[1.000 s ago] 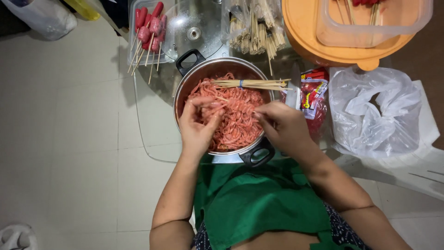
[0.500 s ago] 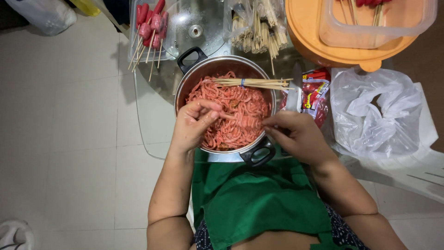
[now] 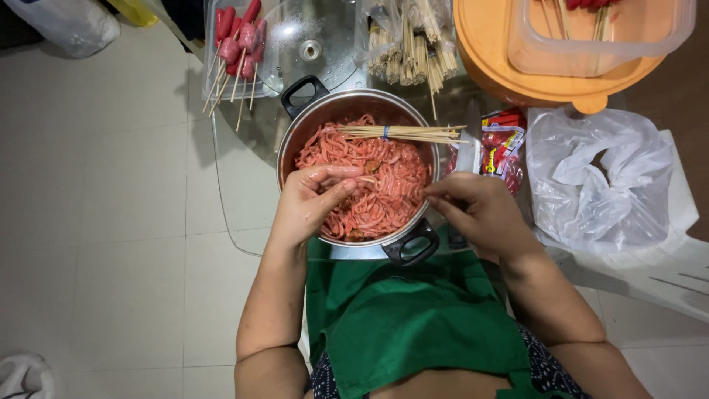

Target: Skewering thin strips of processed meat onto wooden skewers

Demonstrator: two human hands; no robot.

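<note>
Over the pot [image 3: 295,140], left hand [image 3: 314,199] grip pinching a skewer [image 3: 367,179] lying left-right, right hand [image 3: 480,214] pinching its other end

Floor [image 3: 111,222] is plain pale cream tile with thin grout lines, taking up pretty much the whole 9 o'clock side and lit soft and even, no hard shadows. The tabletop [image 3: 244,222] is clear glass with a rounded corner, so you see the tiles right through it around the middle. There's a white plastic chair [image 3: 665,273] over at 4 o'clock, and a dark brownish strip [image 3: 687,81] at 2 o'clock.
</note>
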